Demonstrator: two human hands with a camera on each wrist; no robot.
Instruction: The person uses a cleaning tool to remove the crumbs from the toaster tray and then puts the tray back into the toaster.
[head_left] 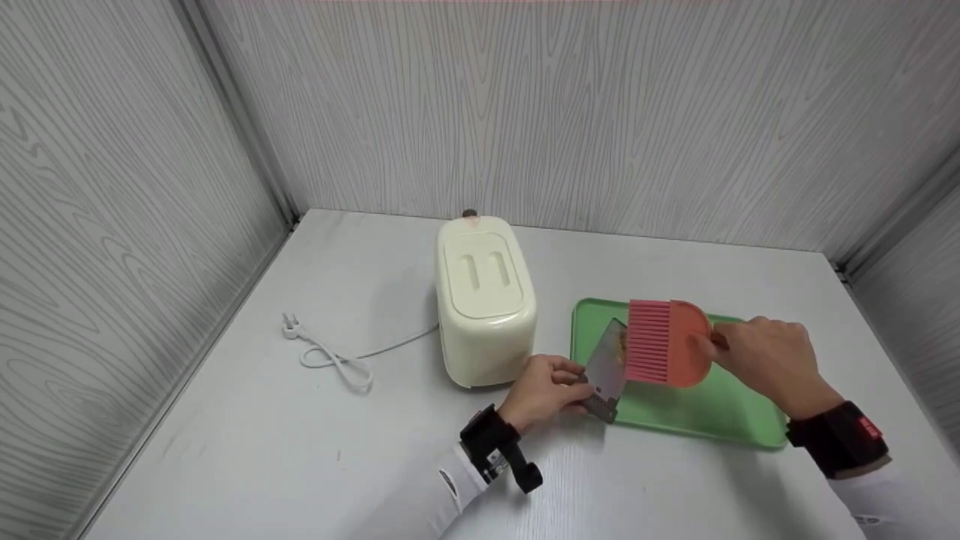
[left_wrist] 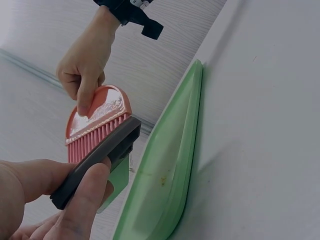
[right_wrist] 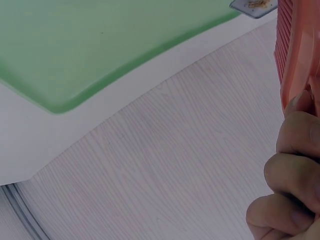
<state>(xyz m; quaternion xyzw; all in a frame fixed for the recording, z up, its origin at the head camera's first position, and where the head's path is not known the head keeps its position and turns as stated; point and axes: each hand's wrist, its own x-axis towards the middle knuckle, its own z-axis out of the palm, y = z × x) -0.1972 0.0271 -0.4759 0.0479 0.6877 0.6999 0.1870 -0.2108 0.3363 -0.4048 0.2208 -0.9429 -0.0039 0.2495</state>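
My left hand (head_left: 546, 391) pinches the dark handle of a flat metal scraper (head_left: 604, 366) between thumb and fingers. The scraper is tilted over the left end of a green tray (head_left: 690, 416), with brownish crumbs (right_wrist: 260, 4) on its blade. Gripped in my right hand (head_left: 772, 360) is an orange brush (head_left: 688, 345) with pink bristles, pointing left. The bristle ends overlap the scraper's blade in the head view. In the left wrist view a few yellowish crumbs (left_wrist: 163, 180) lie on the tray.
A cream toaster (head_left: 487, 300) with a lid on top stands left of the tray, close to my left hand. Its white cord (head_left: 349, 358) lies looped on the white table (head_left: 247, 450), ending in a plug (head_left: 290, 327). Wood-grain panels (head_left: 562, 112) enclose the table's back and sides.
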